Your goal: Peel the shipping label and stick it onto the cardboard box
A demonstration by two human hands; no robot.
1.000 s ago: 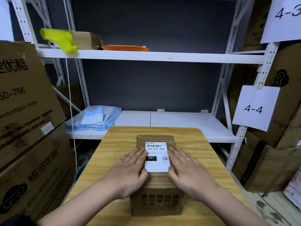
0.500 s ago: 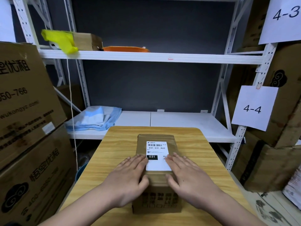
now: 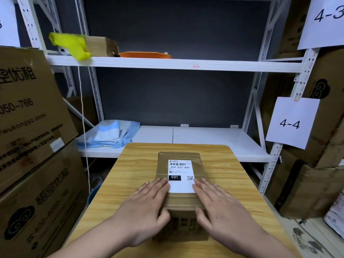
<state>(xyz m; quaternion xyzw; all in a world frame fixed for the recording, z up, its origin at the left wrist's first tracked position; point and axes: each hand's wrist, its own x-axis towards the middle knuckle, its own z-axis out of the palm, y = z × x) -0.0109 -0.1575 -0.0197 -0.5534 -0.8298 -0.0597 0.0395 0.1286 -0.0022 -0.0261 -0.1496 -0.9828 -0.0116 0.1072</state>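
A small cardboard box [image 3: 178, 156] stands on the wooden table [image 3: 134, 164]. A white shipping label [image 3: 180, 175] with a barcode, "031" and a QR code lies flat on the box's top. My left hand [image 3: 147, 207] rests flat on the box's left side, fingertips touching the label's lower left edge. My right hand [image 3: 221, 207] lies flat on the right side, fingertips at the label's lower right edge. Both thumbs hang over the box's near edge. Neither hand holds anything.
White metal shelving [image 3: 167, 64] stands behind the table, with a folded blue cloth [image 3: 109, 134] on the lower shelf and a yellow item, a carton and an orange tray above. Large cardboard cartons [image 3: 31, 146] crowd the left; more cartons and paper signs "4-4" [image 3: 290, 123] on the right.
Both hands have slid toward me along the label's sides, uncovering more of the label; the box has not moved.
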